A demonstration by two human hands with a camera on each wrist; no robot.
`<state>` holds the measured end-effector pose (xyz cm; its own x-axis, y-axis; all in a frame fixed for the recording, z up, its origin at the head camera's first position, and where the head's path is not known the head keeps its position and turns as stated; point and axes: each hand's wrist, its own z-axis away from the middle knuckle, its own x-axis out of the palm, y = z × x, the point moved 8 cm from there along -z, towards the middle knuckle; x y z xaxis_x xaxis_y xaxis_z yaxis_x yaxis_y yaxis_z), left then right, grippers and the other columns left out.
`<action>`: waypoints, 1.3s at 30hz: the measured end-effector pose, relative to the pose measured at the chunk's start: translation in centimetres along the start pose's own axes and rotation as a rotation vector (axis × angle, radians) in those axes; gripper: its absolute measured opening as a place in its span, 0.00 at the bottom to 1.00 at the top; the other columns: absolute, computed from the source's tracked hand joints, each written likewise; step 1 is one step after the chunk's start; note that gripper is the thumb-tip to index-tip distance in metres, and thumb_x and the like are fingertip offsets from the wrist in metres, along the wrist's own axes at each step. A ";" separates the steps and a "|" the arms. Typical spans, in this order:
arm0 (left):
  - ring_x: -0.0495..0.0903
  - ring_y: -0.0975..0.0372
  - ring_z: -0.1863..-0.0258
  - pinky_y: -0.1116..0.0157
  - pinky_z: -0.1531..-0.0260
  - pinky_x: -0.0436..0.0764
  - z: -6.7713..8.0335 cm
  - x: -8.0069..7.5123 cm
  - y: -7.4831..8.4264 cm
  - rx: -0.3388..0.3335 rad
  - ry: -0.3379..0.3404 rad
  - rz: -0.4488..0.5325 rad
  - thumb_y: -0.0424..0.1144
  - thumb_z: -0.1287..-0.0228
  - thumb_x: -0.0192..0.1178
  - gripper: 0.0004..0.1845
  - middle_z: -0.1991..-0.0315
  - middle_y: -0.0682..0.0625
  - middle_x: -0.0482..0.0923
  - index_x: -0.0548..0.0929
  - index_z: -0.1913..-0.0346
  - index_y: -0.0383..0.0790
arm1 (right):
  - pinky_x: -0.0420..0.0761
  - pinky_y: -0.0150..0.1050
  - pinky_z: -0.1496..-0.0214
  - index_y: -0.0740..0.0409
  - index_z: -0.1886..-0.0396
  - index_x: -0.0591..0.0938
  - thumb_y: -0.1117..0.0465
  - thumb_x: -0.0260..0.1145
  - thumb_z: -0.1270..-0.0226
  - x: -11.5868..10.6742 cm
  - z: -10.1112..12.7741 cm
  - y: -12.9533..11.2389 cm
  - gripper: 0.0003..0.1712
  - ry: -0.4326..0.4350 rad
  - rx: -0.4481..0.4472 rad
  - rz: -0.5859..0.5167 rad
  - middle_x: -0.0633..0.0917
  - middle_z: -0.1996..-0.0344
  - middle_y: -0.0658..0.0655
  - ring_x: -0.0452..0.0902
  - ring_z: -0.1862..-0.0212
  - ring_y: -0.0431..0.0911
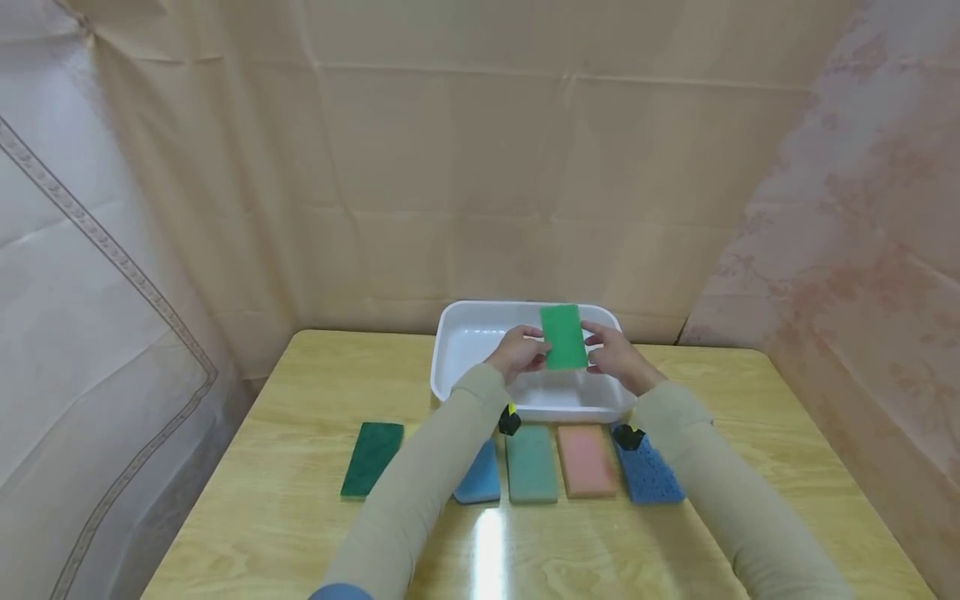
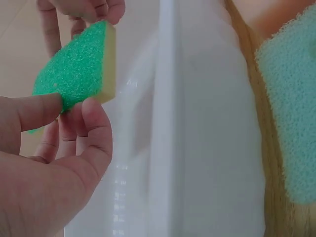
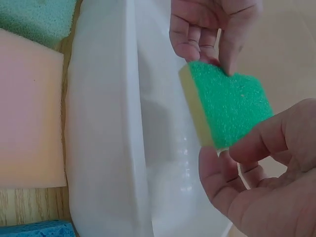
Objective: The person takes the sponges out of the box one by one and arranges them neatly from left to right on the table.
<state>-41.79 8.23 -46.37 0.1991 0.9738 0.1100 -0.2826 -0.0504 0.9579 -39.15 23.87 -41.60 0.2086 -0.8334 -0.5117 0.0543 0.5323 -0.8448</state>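
Observation:
A bright green scrub sponge (image 1: 564,337) with a pale yellow foam side is held up above a white plastic tub (image 1: 487,315). My left hand (image 1: 520,352) pinches its left edge between thumb and fingers. On the opposite edge, my right hand (image 1: 617,358) pinches it too, thumb on the green face in the right wrist view. Both wrist views show the sponge (image 2: 74,69) tilted, with its green scouring face (image 3: 232,103) toward the cameras. Inside the tub, the part beneath my hands is partly hidden.
In front of the tub, a row of sponges lies on the wooden table (image 1: 247,500): dark green (image 1: 372,458), light blue (image 1: 480,477), pale teal (image 1: 532,465), pink (image 1: 587,462) and dark blue (image 1: 651,473). My left forearm hides part of the row. A beige cloth (image 1: 480,183) hangs behind.

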 end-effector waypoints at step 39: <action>0.75 0.62 0.75 0.69 0.72 0.82 1.1 2.9 0.1 0.043 -0.057 -0.009 0.28 0.32 0.63 0.14 0.74 0.47 0.75 0.74 0.47 0.34 | 0.82 0.54 0.44 0.66 0.21 0.55 0.67 0.53 0.26 -1.9 1.9 1.5 0.36 0.050 0.077 -0.152 0.71 0.47 0.66 0.69 0.53 0.51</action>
<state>-40.19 10.83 -45.67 0.2553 0.9599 0.1154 -0.2398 -0.0528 0.9694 -37.56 26.52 -41.58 0.1432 -0.9105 -0.3880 0.1565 0.4079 -0.8995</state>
